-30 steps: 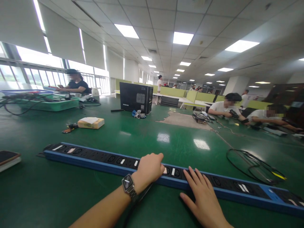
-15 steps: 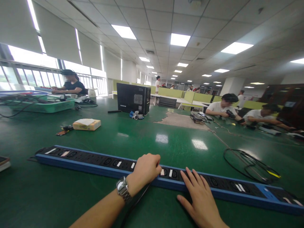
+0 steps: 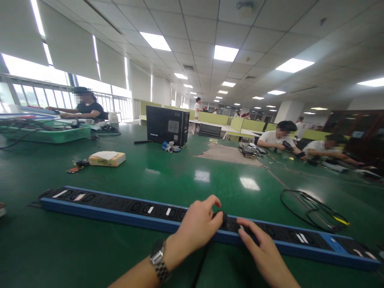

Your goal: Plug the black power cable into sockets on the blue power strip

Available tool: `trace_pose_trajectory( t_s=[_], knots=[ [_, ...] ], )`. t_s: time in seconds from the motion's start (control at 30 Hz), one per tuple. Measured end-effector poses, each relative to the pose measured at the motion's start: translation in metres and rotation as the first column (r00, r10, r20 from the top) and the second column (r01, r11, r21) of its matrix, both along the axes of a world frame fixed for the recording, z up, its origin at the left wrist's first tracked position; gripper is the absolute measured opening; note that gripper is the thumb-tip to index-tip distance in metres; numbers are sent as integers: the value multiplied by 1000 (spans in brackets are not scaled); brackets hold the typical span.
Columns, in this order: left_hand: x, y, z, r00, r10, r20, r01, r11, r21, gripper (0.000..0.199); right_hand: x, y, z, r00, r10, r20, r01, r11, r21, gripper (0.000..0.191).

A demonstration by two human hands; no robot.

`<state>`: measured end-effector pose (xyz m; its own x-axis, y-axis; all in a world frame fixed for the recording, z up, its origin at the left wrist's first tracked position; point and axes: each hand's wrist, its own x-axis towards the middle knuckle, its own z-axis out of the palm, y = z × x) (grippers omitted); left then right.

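A long blue and black power strip [image 3: 114,210] lies across the green table in front of me. My left hand [image 3: 199,224], with a watch on the wrist, is over its middle, thumb and fingers closed on a black plug [image 3: 222,220] at the sockets. A dark cable [image 3: 200,266] runs below that hand toward the bottom edge. Just right of the plug, my right hand [image 3: 262,244] touches the strip with thumb and forefinger apart, near a small white label. Its other fingers are partly hidden.
Behind the strip stand a tissue pack [image 3: 107,159], keys [image 3: 77,165], a black computer case [image 3: 166,125] and gloves [image 3: 171,147]. A green basket [image 3: 48,134] is at the left, a coiled black cable [image 3: 312,208] at the right. People sit at the table's far sides.
My left hand has moved right along the strip, and the black plug now shows at its fingertips. My right hand has shifted slightly right, its spread fingers now curled more.
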<state>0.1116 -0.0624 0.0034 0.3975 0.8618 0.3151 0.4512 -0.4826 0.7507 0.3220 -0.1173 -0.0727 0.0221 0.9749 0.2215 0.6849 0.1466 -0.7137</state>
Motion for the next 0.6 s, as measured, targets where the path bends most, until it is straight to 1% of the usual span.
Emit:
trace_pose_trajectory(
  t_s=[0.07,0.1,0.17,0.23,0.27,0.3,0.33,0.4,0.43,0.47,0.5,0.53,0.57,0.6],
  knots=[
    [14,-8,-22,1000,-20,14,21,999,-36,5,-8,-7,9,984,53,-171,-69,994,-84,46],
    [20,-11,-29,999,-25,29,26,998,-54,4,-12,-10,11,971,75,-225,-104,987,-122,45],
    [31,-17,-37,998,-30,62,36,995,-91,15,-19,-15,11,953,78,-292,-126,981,-148,44],
    [36,-19,-38,995,-44,94,57,989,-134,25,-20,-17,6,948,57,-314,-101,987,-124,44],
    [37,-19,-38,989,-73,126,95,979,-178,27,-19,-19,4,946,47,-322,-86,990,-108,45],
    [36,-19,-37,978,-120,170,158,959,-234,28,-17,-19,3,941,41,-335,-82,991,-107,45],
    [34,-20,-36,960,-177,219,237,927,-291,30,-16,-21,3,932,37,-361,-89,987,-131,45],
    [29,-22,-34,908,-286,305,392,836,-383,36,-13,-23,5,898,18,-439,-129,966,-224,44],
    [26,-24,-34,885,-332,326,449,795,-408,39,-13,-23,7,873,-7,-488,-151,947,-283,42],
    [22,-27,-33,873,-370,318,478,777,-409,39,-13,-24,9,841,-42,-540,-171,926,-338,39],
    [19,-30,-34,871,-398,287,486,783,-389,37,-12,-23,11,803,-86,-590,-182,907,-379,36],
    [15,-33,-35,879,-415,235,475,809,-347,33,-11,-22,14,760,-132,-636,-178,899,-399,32],
    [12,-36,-37,894,-417,163,447,850,-280,28,-9,-20,17,716,-170,-677,-163,902,-399,28],
    [8,-37,-40,915,-396,72,402,897,-184,23,-5,-18,20,676,-193,-711,-141,913,-383,25]
  ],
)
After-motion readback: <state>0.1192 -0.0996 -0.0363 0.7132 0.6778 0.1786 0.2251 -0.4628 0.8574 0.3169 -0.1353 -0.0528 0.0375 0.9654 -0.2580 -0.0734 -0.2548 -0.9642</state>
